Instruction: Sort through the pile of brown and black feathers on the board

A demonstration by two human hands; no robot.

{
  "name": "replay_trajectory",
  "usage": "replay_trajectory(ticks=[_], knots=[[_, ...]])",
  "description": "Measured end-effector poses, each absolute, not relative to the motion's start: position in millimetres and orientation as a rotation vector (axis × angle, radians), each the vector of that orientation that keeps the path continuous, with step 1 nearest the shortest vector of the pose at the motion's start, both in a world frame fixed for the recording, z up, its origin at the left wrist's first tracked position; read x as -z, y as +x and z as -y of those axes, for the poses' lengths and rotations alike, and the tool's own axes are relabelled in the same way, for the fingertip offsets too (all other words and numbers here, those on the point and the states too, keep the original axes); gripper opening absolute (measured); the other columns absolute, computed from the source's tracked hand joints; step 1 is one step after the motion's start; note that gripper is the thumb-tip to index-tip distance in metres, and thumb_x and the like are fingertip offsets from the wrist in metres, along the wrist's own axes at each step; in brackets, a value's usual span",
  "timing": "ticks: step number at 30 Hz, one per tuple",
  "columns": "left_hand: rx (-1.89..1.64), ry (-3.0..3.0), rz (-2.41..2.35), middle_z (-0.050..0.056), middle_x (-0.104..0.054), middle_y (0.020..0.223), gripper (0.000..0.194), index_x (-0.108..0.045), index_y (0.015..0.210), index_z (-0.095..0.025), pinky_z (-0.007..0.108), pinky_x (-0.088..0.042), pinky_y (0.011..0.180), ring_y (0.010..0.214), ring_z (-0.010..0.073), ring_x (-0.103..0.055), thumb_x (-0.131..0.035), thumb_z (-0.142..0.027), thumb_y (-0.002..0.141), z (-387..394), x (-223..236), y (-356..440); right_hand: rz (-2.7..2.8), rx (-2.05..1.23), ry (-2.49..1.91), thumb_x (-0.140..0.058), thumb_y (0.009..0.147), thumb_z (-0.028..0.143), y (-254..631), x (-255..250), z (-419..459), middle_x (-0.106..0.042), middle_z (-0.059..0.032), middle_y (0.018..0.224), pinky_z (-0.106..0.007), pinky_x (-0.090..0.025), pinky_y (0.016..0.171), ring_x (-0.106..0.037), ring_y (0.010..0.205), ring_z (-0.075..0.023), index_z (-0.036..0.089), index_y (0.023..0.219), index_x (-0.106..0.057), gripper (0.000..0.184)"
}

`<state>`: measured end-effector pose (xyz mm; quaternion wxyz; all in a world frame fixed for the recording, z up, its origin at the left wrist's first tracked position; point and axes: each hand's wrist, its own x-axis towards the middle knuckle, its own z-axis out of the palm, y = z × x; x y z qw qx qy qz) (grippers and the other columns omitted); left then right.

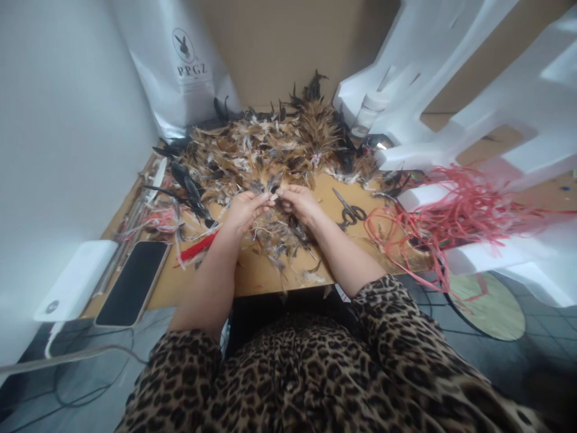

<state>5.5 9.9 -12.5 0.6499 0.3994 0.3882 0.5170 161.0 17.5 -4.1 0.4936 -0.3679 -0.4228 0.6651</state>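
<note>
My left hand (pixel 247 210) and my right hand (pixel 297 201) meet over the middle of the table, fingertips pinched close together. Between them is a small bunch of feathers (pixel 267 179), its brown and dark tips pointing away from me and its pale quill ends at my fingers. Which fingers carry most of it is hard to see. Just beyond lies a big heap of brown feathers (pixel 243 141). Loose greyish feathers (pixel 279 240) and a thin white string (pixel 259 228) lie below my hands. Right of my right hand rest dark-handled scissors (pixel 349 210).
A phone (pixel 133 282) and a white power bank (pixel 76 279) with a cable sit at the table's left edge. Red plastic strips (pixel 469 216) tangle over white foam pieces (pixel 491 255) at right. A white bag (pixel 180 72) and a clear bottle (pixel 368 113) stand behind.
</note>
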Motion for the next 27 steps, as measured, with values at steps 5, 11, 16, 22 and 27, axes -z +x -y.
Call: replay_trajectory(ticks=[5, 11, 16, 22, 27], knots=[[-1.131, 1.058, -0.967, 0.009, -0.071, 0.074, 0.029, -0.070, 0.073, -0.009, 0.018, -0.050, 0.060, 0.063, 0.0107, -0.065, -0.078, -0.033, 0.059, -8.3, 12.9, 7.8, 1.002, -1.694, -0.884, -0.079, 0.050, 0.034, 161.2, 10.4, -20.8, -0.057, 0.0017, 0.052, -0.016, -0.021, 0.037, -0.034, 0.039, -0.0017, 0.011, 0.063, -0.058, 0.033], [-1.115, 1.128, -1.019, 0.009, -0.070, 0.070, 0.031, -0.070, 0.072, -0.010, 0.022, -0.050, 0.062, 0.060, 0.0116, -0.063, -0.078, -0.036, 0.057, -8.3, 13.6, 8.7, 0.976, -1.781, -0.899, -0.077, 0.051, 0.030, 162.4, 11.7, -21.5, -0.058, 0.0016, 0.051, -0.014, -0.019, 0.036, -0.034, 0.038, -0.0013, 0.012, 0.064, -0.057, 0.029], [-1.092, 1.173, -0.998, 0.008, -0.069, 0.067, 0.031, -0.070, 0.071, -0.010, 0.022, -0.050, 0.060, 0.058, 0.0109, -0.062, -0.077, -0.036, 0.058, -5.7, 11.1, 10.0, 0.957, -1.799, -0.933, -0.073, 0.052, 0.024, 162.1, 12.2, -22.1, -0.054, 0.0023, 0.046, -0.013, -0.018, 0.034, -0.031, 0.036, -0.0005, 0.013, 0.058, -0.051, 0.025], [-1.072, 1.229, -0.988, 0.008, -0.069, 0.067, 0.031, -0.070, 0.074, -0.010, 0.022, -0.049, 0.059, 0.057, 0.0105, -0.062, -0.075, -0.037, 0.060, -6.3, 13.2, 8.6, 0.947, -1.806, -0.969, -0.066, 0.052, 0.015, 161.1, 12.1, -22.0, -0.051, 0.0029, 0.042, -0.013, -0.018, 0.034, -0.031, 0.034, -0.0009, 0.014, 0.053, -0.047, 0.019], [-1.043, 1.239, -0.949, 0.007, -0.069, 0.068, 0.029, -0.069, 0.075, -0.010, 0.022, -0.050, 0.058, 0.058, 0.0114, -0.063, -0.076, -0.035, 0.061, -5.3, 12.1, 9.2, 0.978, -1.812, -0.969, -0.066, 0.054, 0.016, 161.6, 10.3, -21.3, -0.045, 0.0045, 0.038, -0.014, -0.016, 0.034, -0.028, 0.034, -0.0006, 0.015, 0.050, -0.043, 0.024]])
